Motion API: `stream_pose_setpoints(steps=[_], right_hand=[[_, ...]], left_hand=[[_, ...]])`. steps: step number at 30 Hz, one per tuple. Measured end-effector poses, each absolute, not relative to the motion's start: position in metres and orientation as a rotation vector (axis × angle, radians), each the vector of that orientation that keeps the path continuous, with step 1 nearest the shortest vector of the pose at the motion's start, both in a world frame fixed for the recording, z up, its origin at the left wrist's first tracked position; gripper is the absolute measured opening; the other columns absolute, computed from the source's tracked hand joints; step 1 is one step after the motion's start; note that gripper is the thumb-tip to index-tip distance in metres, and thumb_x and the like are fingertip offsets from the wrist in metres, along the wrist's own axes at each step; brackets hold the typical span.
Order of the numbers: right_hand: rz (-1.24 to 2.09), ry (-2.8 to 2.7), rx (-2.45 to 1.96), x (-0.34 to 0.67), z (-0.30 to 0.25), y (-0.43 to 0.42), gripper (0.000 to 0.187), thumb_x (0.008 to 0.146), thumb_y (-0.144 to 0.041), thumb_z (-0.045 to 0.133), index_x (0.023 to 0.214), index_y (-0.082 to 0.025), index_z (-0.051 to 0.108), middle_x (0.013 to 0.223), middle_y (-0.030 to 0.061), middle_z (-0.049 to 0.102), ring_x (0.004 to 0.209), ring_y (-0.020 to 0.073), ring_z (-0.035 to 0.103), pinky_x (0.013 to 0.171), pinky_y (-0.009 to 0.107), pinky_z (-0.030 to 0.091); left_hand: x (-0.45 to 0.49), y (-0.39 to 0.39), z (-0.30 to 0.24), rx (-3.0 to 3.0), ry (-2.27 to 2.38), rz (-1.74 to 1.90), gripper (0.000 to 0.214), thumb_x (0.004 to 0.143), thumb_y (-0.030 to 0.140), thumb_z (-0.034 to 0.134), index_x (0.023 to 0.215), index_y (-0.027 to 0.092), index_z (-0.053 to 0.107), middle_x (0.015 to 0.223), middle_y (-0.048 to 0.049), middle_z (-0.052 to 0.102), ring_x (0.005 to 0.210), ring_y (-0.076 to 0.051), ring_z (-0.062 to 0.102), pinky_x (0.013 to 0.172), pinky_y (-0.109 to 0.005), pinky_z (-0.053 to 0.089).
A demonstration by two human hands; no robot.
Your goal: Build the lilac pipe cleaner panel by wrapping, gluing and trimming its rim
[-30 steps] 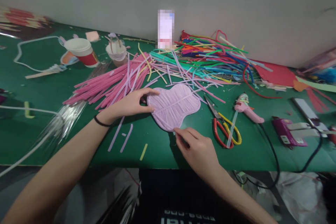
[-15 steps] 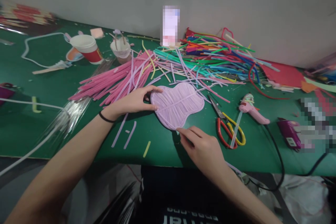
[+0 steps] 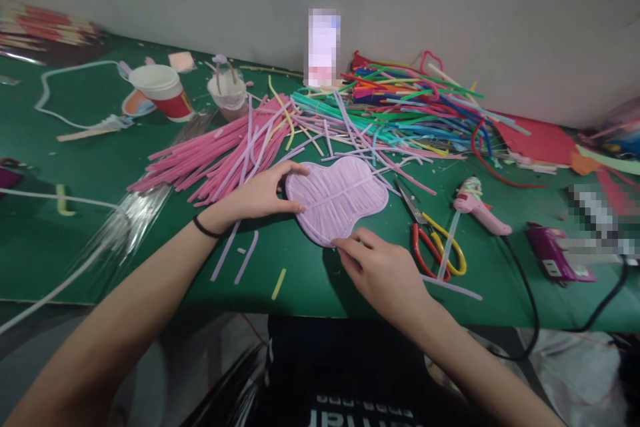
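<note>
A flat lilac piece [image 3: 345, 190] with a wavy outline, looking made of fuzzy pipe cleaners, lies over the green table. A raised rim runs round it and a rib crosses its middle. My left hand [image 3: 273, 195] grips its left edge, thumb on top. At the lower edge my right hand [image 3: 377, 263] pinches the rim with thumb and forefinger. A lilac pipe cleaner [image 3: 457, 288] sticks out behind my right hand; its other end is hidden. Scissors [image 3: 435, 240] with red and yellow handles and a pink glue gun [image 3: 483, 210] rest to the right.
Pink pipe cleaners [image 3: 215, 153] lie bundled at left, beside a multicoloured heap [image 3: 415, 107]. A paper cup [image 3: 165, 93] and a small tub [image 3: 227, 90] stand behind. A phone [image 3: 323, 47], blurred, leans on the wall. A purple power strip [image 3: 555, 253] and cables lie at right.
My right hand's pinch has shifted slightly left along the lower rim. The loose lilac pipe cleaner by my right wrist has swung up over the table. My left hand keeps its hold.
</note>
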State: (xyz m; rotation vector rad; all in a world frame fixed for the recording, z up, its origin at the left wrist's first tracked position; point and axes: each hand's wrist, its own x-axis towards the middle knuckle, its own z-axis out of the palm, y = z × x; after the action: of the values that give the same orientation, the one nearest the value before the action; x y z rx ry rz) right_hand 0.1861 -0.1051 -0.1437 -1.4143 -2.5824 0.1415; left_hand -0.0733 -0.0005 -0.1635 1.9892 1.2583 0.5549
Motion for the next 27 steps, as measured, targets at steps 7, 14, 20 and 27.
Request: stream_pose_setpoints(steps=[7, 14, 20, 27], right_hand=[[0.298, -2.769, -1.445, 0.185, -0.126, -0.094, 0.028, 0.099, -0.022, 0.048, 0.113, -0.027, 0.072, 0.098, 0.0028, 0.069, 0.073, 0.0156, 0.066, 0.054, 0.028, 0.034], [0.381, -2.78, -1.375, 0.185, -0.119, -0.083, 0.028, 0.099, -0.02, 0.049, 0.115, -0.026, 0.071, 0.096, 0.0048, 0.07, 0.08, 0.0165, 0.066, 0.061, 0.026, 0.039], [0.533, -2.727, -1.268, 0.192, -0.121, -0.069, 0.026, 0.099, -0.019, 0.051, 0.109, -0.023, 0.075, 0.099, 0.0057, 0.071, 0.088, 0.0164, 0.067, 0.076, 0.027, 0.046], [0.798, -2.74, -1.149, 0.191, -0.114, -0.054, 0.025, 0.096, -0.014, 0.055, 0.109, -0.021, 0.076, 0.101, 0.0055, 0.075, 0.096, 0.0176, 0.068, 0.086, 0.031, 0.05]], left_hand=[[-0.072, -0.001, -0.163, 2.024, 1.253, 0.531, 0.075, 0.073, 0.045, 0.079, 0.138, 0.022, 0.051, 0.143, -0.0086, 0.055, 0.118, -0.027, 0.058, 0.099, -0.038, 0.047], [-0.071, -0.001, -0.164, 2.042, 1.257, 0.522, 0.077, 0.072, 0.048, 0.079, 0.137, 0.02, 0.05, 0.144, -0.0098, 0.054, 0.123, -0.029, 0.056, 0.102, -0.038, 0.045], [-0.072, 0.0, -0.163, 2.042, 1.254, 0.506, 0.075, 0.073, 0.051, 0.077, 0.136, 0.021, 0.051, 0.14, -0.0098, 0.056, 0.116, -0.028, 0.058, 0.1, -0.038, 0.046], [-0.073, 0.0, -0.165, 2.038, 1.231, 0.518, 0.075, 0.073, 0.053, 0.077, 0.136, 0.022, 0.05, 0.139, -0.0098, 0.055, 0.114, -0.027, 0.058, 0.099, -0.037, 0.045]])
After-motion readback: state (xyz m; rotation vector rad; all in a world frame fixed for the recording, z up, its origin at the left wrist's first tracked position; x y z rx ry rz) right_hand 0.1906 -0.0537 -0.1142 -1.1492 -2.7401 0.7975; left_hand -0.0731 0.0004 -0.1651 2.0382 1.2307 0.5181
